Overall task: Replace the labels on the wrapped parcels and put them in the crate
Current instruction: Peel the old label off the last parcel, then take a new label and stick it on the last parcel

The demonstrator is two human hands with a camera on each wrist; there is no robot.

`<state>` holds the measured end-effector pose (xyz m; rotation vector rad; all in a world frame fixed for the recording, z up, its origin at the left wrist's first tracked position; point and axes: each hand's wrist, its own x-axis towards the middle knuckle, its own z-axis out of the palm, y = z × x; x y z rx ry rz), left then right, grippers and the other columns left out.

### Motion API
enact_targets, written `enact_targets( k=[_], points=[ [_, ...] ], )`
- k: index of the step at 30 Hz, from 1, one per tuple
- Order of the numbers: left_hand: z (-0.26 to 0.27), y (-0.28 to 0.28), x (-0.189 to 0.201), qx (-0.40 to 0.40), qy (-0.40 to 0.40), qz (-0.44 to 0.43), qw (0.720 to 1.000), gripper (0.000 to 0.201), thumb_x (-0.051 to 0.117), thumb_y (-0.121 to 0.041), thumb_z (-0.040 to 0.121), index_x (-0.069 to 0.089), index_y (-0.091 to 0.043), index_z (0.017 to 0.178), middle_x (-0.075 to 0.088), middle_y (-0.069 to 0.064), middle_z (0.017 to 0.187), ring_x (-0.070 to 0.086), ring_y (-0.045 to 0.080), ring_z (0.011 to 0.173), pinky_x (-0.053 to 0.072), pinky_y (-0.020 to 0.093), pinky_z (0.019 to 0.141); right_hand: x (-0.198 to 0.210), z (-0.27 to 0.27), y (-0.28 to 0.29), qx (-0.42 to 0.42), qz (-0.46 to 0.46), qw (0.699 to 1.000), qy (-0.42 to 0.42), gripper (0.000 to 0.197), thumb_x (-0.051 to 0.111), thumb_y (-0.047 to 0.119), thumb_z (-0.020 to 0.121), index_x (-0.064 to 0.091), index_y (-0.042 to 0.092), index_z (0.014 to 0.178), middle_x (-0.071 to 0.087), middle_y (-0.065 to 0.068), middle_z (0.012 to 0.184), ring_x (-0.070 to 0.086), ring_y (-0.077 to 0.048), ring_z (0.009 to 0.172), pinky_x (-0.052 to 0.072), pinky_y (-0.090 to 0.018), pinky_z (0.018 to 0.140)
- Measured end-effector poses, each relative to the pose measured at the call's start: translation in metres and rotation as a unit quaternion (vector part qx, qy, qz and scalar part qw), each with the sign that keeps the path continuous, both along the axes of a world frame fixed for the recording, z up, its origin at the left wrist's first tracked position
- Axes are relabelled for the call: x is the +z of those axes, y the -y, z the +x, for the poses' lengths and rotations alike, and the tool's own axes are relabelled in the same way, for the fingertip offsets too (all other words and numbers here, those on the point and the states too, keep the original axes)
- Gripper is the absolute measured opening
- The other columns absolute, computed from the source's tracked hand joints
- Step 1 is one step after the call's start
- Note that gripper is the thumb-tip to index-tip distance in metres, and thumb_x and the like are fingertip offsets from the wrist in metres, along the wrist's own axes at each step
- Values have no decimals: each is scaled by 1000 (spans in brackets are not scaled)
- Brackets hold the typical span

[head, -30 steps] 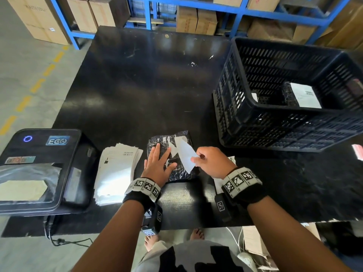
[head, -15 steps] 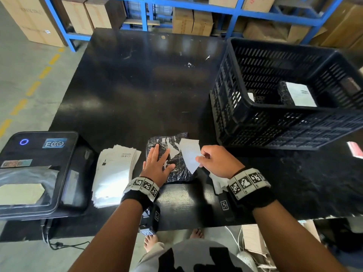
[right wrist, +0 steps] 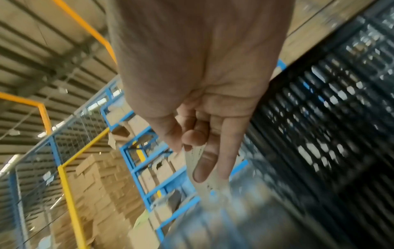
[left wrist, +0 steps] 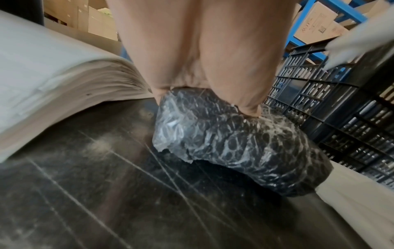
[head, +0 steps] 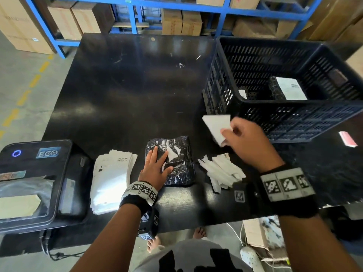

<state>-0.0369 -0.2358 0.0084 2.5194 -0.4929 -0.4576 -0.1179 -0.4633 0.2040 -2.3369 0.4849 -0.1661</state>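
Note:
A black bubble-wrapped parcel (head: 175, 163) (left wrist: 238, 148) lies near the table's front edge, with torn white label scraps stuck on its top. My left hand (head: 155, 167) (left wrist: 204, 70) presses flat on its left part, fingers straight. My right hand (head: 245, 142) (right wrist: 198, 138) is raised to the right of the parcel and pinches a peeled white label (head: 217, 127) (right wrist: 204, 176). The black slatted crate (head: 290, 122) stands at the right and holds a labelled parcel (head: 288, 91).
A stack of fresh labels (head: 112, 177) lies left of the parcel, beside a black label printer (head: 35, 177). Peeled paper strips (head: 220, 171) are piled right of the parcel. Blue racking with cardboard boxes (head: 180, 22) runs behind the black table (head: 127, 91).
My right hand has pulled the white label off the parcel and lifted it up and to the right, toward the crate. My left hand has stayed pressed on the parcel.

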Motion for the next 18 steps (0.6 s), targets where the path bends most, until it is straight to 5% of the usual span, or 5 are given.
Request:
enact_targets(
  k=[5,7,10,15,18],
  points=[
    [-1,-3,4,38,31,-73,996,61,67,-44,82,48,-26,138,21,0,156,16,19,144,30,52,111,-29,-8,33,-78,-85,991,-63,7,60,29,90,56,24,86,60,5,85,59,-19,83,41,-29,72],
    [-2,-3,8,42,37,-62,997,63,68,-46,81,49,-24,137,24,1,154,21,20,142,32,50,111,-58,-21,34,-95,-83,987,-102,23,60,24,90,58,24,112,63,5,103,60,-17,94,46,-30,80],
    [-5,-4,12,57,48,-33,997,62,67,-51,80,50,-28,135,26,4,152,20,25,139,32,51,110,-90,-39,23,-107,-119,981,-114,37,56,16,91,55,27,126,60,4,120,59,-19,107,47,-34,86],
    [-16,-8,18,72,26,-58,995,60,64,-54,80,52,-27,133,19,8,152,15,29,138,29,51,110,-129,-45,-4,-43,-157,972,-171,37,49,14,88,56,30,120,60,1,115,60,-22,103,49,-35,81],
    [-20,-13,17,49,-7,-53,997,71,70,-53,76,45,-29,137,9,3,155,8,26,140,27,49,113,-144,-46,-13,-25,-179,958,-223,32,51,20,87,62,28,117,59,-3,119,56,-24,111,49,-39,89]
  ],
)
